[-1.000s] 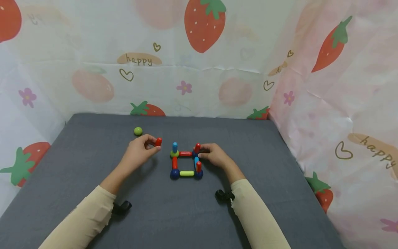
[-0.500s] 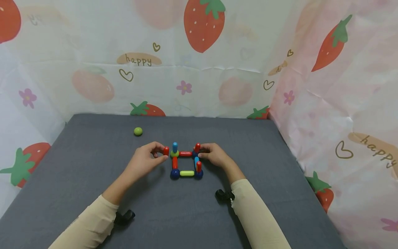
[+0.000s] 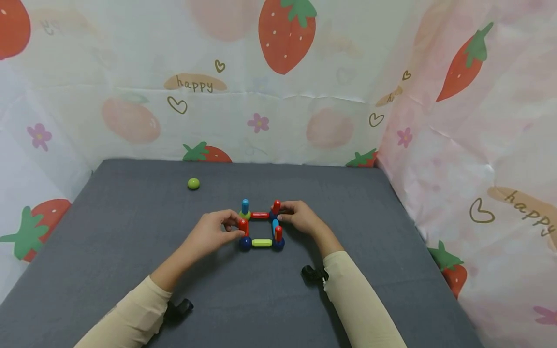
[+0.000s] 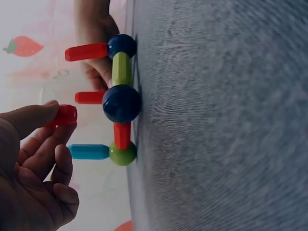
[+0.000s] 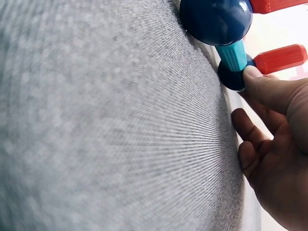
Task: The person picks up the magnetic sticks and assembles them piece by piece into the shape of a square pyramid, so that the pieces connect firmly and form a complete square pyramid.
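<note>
A square frame of magnetic balls and rods lies on the grey cloth. Its corners are a green ball (image 4: 123, 153) at far left and dark blue balls elsewhere. A light blue rod (image 3: 245, 206) stands on the green ball, and red rods stand on both right-hand balls. My left hand (image 3: 215, 229) pinches a loose red rod (image 4: 66, 115) between thumb and fingers, held above and apart from the near-left dark blue ball (image 4: 122, 104). At the far-right corner, my right hand (image 3: 300, 216) grips the dark blue ball (image 5: 231, 78) with thumb and fingers.
A single green ball (image 3: 193, 183) lies on the grey cloth (image 3: 243, 299) at the back left. Strawberry-print sheets (image 3: 278, 101) hang behind and beside the table. A dark wrist strap end (image 3: 179, 309) sticks out from the left sleeve.
My left hand has carried the red rod right and toward me, from left of the frame to above its near-left corner. My right hand has stayed at the far-right ball.
</note>
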`<action>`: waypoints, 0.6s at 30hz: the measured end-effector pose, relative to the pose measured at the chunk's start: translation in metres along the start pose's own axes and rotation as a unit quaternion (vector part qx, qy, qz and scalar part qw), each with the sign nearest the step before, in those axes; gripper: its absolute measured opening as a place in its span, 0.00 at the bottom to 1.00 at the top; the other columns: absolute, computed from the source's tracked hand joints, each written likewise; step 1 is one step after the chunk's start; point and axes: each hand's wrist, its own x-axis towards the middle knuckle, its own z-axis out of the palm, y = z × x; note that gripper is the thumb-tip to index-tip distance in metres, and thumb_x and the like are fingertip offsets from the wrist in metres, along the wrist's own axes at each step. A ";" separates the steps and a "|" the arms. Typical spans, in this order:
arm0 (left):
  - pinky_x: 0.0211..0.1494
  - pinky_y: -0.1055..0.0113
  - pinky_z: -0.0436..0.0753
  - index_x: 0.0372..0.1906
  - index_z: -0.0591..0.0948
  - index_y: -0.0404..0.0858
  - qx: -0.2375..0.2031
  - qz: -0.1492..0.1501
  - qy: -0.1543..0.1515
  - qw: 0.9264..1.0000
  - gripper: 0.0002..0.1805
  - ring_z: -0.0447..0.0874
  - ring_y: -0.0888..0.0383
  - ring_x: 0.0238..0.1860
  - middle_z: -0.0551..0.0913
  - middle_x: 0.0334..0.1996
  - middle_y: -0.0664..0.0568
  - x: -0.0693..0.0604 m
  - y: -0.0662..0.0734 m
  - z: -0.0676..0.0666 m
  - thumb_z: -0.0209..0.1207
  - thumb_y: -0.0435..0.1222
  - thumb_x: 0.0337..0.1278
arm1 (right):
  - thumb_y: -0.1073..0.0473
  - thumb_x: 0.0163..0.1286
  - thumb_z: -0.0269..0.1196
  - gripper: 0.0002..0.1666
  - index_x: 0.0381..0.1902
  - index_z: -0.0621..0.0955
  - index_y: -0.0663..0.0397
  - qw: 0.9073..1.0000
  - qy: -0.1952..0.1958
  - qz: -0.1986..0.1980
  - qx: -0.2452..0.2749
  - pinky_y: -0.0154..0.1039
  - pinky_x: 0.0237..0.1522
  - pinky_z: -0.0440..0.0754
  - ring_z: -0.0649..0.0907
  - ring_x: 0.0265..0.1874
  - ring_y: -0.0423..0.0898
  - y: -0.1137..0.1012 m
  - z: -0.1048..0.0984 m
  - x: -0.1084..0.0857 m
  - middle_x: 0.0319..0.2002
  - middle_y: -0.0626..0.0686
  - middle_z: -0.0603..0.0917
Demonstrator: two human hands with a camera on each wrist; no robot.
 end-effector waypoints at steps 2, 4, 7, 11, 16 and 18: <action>0.40 0.61 0.79 0.46 0.85 0.51 0.005 -0.002 -0.008 1.000 0.12 0.79 0.56 0.41 0.85 0.39 0.58 0.001 -0.001 0.002 0.73 0.45 0.59 | 0.59 0.74 0.65 0.20 0.62 0.84 0.42 1.000 0.001 0.001 -0.002 0.48 0.65 0.77 0.83 0.59 0.46 0.000 0.000 0.000 0.59 0.47 0.86; 0.40 0.61 0.79 0.45 0.85 0.51 0.009 -0.002 -0.018 1.000 0.11 0.79 0.56 0.41 0.85 0.39 0.58 0.001 -0.003 0.005 0.73 0.44 0.59 | 0.59 0.74 0.65 0.20 0.62 0.84 0.43 1.000 0.001 0.000 -0.003 0.48 0.65 0.77 0.83 0.59 0.46 0.001 0.001 0.000 0.59 0.47 0.86; 0.39 0.61 0.79 0.44 0.85 0.51 0.009 0.003 -0.030 1.000 0.10 0.79 0.57 0.39 0.86 0.38 0.58 0.002 -0.006 0.008 0.73 0.42 0.59 | 0.59 0.74 0.65 0.20 0.62 0.84 0.43 1.000 0.002 -0.003 -0.004 0.48 0.64 0.77 0.83 0.59 0.46 0.001 0.001 0.001 0.59 0.47 0.86; 0.39 0.62 0.79 0.42 0.85 0.51 0.004 0.011 -0.038 0.999 0.09 0.79 0.58 0.38 0.85 0.37 0.59 0.003 -0.009 0.011 0.73 0.42 0.59 | 0.59 0.74 0.65 0.19 0.61 0.84 0.43 1.000 0.003 -0.002 -0.005 0.48 0.63 0.78 0.83 0.58 0.46 0.001 0.001 0.002 0.59 0.48 0.86; 0.37 0.62 0.77 0.42 0.84 0.51 0.000 0.015 -0.043 0.999 0.09 0.77 0.57 0.36 0.84 0.35 0.58 0.005 -0.011 0.014 0.73 0.42 0.59 | 0.59 0.74 0.65 0.19 0.61 0.85 0.43 1.000 0.006 -0.001 -0.010 0.48 0.61 0.79 0.83 0.58 0.46 0.001 0.002 0.001 0.59 0.48 0.86; 0.35 0.62 0.77 0.43 0.84 0.51 0.001 0.014 -0.047 0.999 0.09 0.77 0.57 0.35 0.83 0.35 0.58 0.005 -0.011 0.014 0.73 0.42 0.59 | 0.59 0.74 0.65 0.19 0.61 0.84 0.42 1.000 0.006 0.000 -0.012 0.48 0.61 0.79 0.83 0.58 0.46 0.001 0.002 0.000 0.59 0.47 0.85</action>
